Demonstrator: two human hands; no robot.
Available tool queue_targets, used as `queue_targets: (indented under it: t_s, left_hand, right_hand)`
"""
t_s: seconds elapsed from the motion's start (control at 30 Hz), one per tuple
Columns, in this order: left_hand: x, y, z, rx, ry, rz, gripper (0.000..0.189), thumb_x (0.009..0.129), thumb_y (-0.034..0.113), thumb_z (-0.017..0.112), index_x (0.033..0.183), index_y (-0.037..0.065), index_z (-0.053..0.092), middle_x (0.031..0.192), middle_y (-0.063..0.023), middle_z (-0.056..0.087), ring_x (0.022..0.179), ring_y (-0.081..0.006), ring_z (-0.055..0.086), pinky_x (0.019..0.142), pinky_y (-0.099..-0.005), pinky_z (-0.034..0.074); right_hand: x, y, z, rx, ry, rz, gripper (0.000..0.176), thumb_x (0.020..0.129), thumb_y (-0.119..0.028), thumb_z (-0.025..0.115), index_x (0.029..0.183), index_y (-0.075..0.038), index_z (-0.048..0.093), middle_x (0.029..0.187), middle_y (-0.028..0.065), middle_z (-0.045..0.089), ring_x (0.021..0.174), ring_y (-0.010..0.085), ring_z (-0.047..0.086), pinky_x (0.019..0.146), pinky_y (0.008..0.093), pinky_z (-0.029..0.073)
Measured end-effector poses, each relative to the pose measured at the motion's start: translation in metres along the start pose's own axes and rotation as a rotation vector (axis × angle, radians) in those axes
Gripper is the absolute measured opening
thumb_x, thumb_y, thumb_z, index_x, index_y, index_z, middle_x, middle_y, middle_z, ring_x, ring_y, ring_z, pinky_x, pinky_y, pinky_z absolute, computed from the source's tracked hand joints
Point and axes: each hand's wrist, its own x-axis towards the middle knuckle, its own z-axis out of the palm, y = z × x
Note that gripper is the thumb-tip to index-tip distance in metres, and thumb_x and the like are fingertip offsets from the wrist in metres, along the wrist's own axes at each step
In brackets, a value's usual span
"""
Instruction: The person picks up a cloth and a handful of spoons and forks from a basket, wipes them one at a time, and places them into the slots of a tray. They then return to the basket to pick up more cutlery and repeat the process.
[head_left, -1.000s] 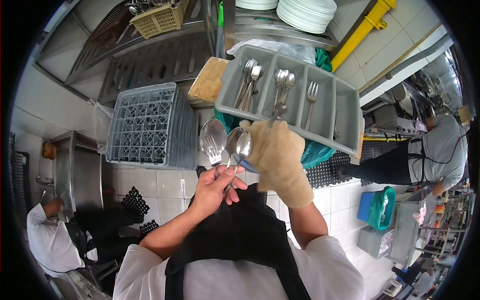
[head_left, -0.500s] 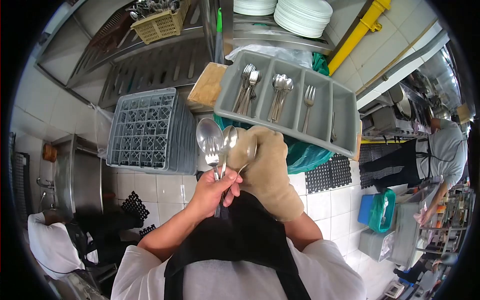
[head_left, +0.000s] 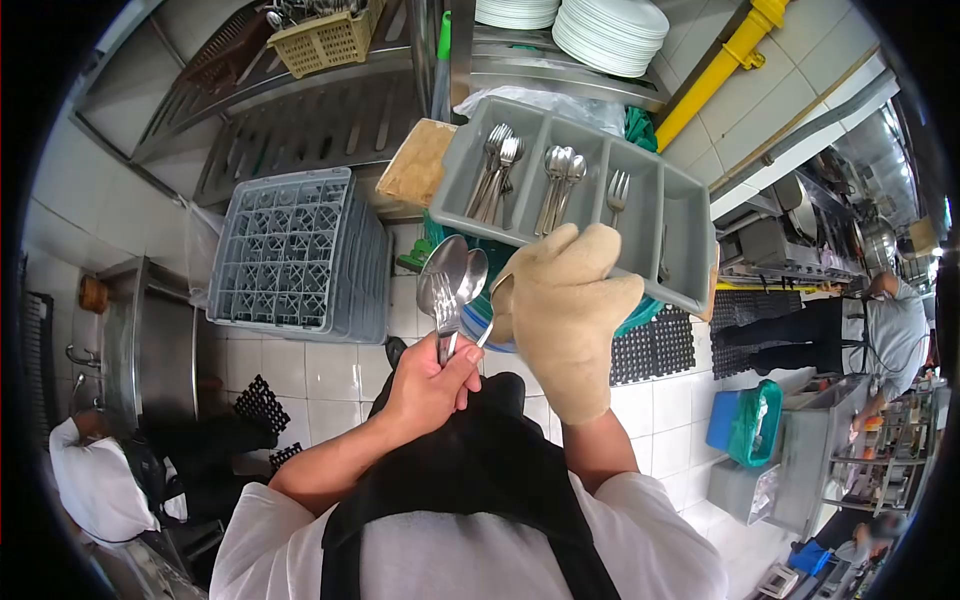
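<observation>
My left hand (head_left: 432, 383) is closed round the handles of a small bunch of cutlery, bowls and tines upward. In it are a large spoon (head_left: 445, 262), a second spoon (head_left: 474, 272) and a fork (head_left: 443, 300). Another thin handle slants right from my fingers toward the mitt; its far end is hard to make out. A thick beige cloth mitt (head_left: 570, 330) covers my right hand, its finger lobes spread, just below the grey cutlery tray (head_left: 590, 255). In the tray's compartments lie several forks (head_left: 497, 165), several spoons (head_left: 560, 185) and a single fork (head_left: 619, 195).
Stacked grey glass racks (head_left: 285, 255) stand left of the tray. White plates (head_left: 610, 35) and a yellow cutlery basket (head_left: 325, 45) sit on shelves behind. One person (head_left: 105, 480) is at lower left, another (head_left: 880, 330) at right near a green-lined bin (head_left: 760, 425).
My mitt-covered right hand has moved right and away from the held cutlery, its lobes spreading. The spoons and fork in my left hand have turned and shifted slightly right.
</observation>
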Motion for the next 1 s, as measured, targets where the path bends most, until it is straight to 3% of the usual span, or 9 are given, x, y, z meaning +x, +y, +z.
queue_targets:
  t_s: [0.07,0.13,0.27,0.3,0.37,0.63,0.83,0.9,1.0]
  left_hand:
    - [-0.002,-0.001,0.0,-0.021,0.01,-0.005,0.021,0.101,0.022,0.058,0.093,0.003,0.057,0.069,-0.0033,0.062,0.048,-0.0076,0.052,0.043,-0.0242,0.041]
    - [-0.001,-0.002,-0.003,-0.04,0.022,-0.001,0.021,0.101,0.022,0.057,0.093,0.003,0.057,0.069,-0.0033,0.062,0.048,-0.0077,0.052,0.043,-0.0242,0.041]
    - [0.001,-0.004,-0.006,-0.058,0.036,0.029,0.022,0.101,0.023,0.057,0.095,0.002,0.058,0.071,-0.004,0.064,0.05,-0.008,0.054,0.043,-0.0238,0.042]
    - [0.001,-0.004,-0.004,-0.054,0.024,0.026,0.022,0.101,0.023,0.056,0.096,0.001,0.058,0.073,-0.0044,0.064,0.051,-0.0082,0.054,0.044,-0.0236,0.042]
    - [0.0,-0.009,-0.003,-0.084,-0.017,0.023,0.023,0.102,0.023,0.056,0.098,0.001,0.059,0.075,-0.0049,0.065,0.053,-0.0085,0.056,0.046,-0.0238,0.044]
    - [-0.012,-0.017,0.003,-0.111,-0.216,0.009,0.023,0.102,0.021,0.055,0.105,-0.001,0.06,0.085,-0.0073,0.07,0.065,-0.0103,0.063,0.056,-0.0257,0.053]
    - [-0.002,-0.016,0.001,-0.069,-0.012,0.061,0.018,0.101,0.018,0.057,0.102,0.0,0.059,0.084,-0.0072,0.07,0.058,-0.0079,0.06,0.05,-0.0226,0.048]
    - [0.005,-0.014,-0.001,-0.08,0.018,0.086,0.017,0.101,0.017,0.058,0.1,0.0,0.06,0.082,-0.0068,0.07,0.054,-0.0073,0.057,0.047,-0.0216,0.045]
    - [0.012,-0.02,-0.006,-0.1,0.024,0.064,0.018,0.101,0.02,0.057,0.096,0.004,0.06,0.077,-0.0062,0.068,0.049,-0.0057,0.052,0.043,-0.0203,0.041]
  right_hand:
    - [-0.006,-0.001,0.021,-0.085,-0.001,-0.011,0.013,0.072,-0.011,0.061,0.071,-0.008,0.049,0.07,0.0011,0.038,0.063,0.0166,0.043,0.05,0.0326,0.031]
    - [-0.013,-0.013,0.067,0.888,0.152,0.488,0.012,0.073,-0.012,0.063,0.075,-0.005,0.054,0.071,0.0042,0.047,0.065,0.0205,0.05,0.051,0.0317,0.034]
    - [-0.03,-0.028,0.044,0.431,-0.159,0.042,0.034,0.064,-0.022,0.074,0.088,-0.002,0.061,0.083,0.0097,0.058,0.072,0.0279,0.058,0.059,0.042,0.045]
    - [-0.03,-0.027,0.028,0.44,-0.247,-0.081,0.037,0.059,-0.024,0.075,0.089,-0.007,0.064,0.088,0.0118,0.06,0.074,0.0319,0.059,0.063,0.0454,0.046]
    - [-0.022,-0.013,0.006,0.889,0.018,-0.327,0.037,0.055,-0.026,0.075,0.088,-0.012,0.067,0.085,0.0109,0.061,0.068,0.031,0.061,0.057,0.0406,0.046]
    - [-0.006,-0.012,-0.001,0.68,-0.003,-0.047,0.026,0.067,-0.026,0.07,0.088,-0.011,0.065,0.083,0.0082,0.061,0.075,0.0293,0.063,0.052,0.0395,0.046]
    - [-0.02,-0.034,0.033,0.383,-0.18,0.088,0.016,0.084,-0.02,0.06,0.093,-0.007,0.061,0.079,0.0091,0.056,0.08,0.0312,0.062,0.051,0.0442,0.046]
    - [-0.042,-0.05,0.051,0.291,-0.084,0.015,0.028,0.059,-0.022,0.076,0.081,-0.013,0.061,0.081,0.0067,0.057,0.085,0.0316,0.057,0.061,0.0415,0.045]
    - [-0.037,-0.035,0.004,0.604,-0.316,-0.13,0.035,0.062,-0.023,0.078,0.09,-0.012,0.06,0.087,0.0045,0.057,0.088,0.0267,0.059,0.056,0.0382,0.046]
